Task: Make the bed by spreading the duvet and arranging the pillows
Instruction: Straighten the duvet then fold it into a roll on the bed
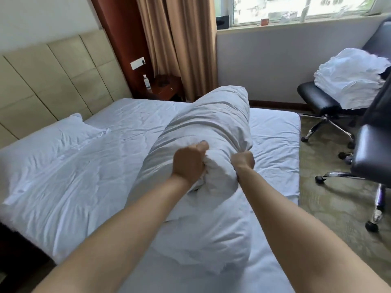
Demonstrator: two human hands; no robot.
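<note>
Both sets of fingers are curled tight into bunched white cloth: the left hand [189, 163] and right hand [243, 161] grip a pillow [203, 132] by its middle, lifted above the bed [275, 132], probably to shake it plump; another pillow [53, 144] lies by the headboard [53, 81].

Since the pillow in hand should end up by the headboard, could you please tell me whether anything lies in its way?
Nothing visible does: the wrinkled white bed sheet between the held white pillow and the beige padded headboard is bare.
</note>
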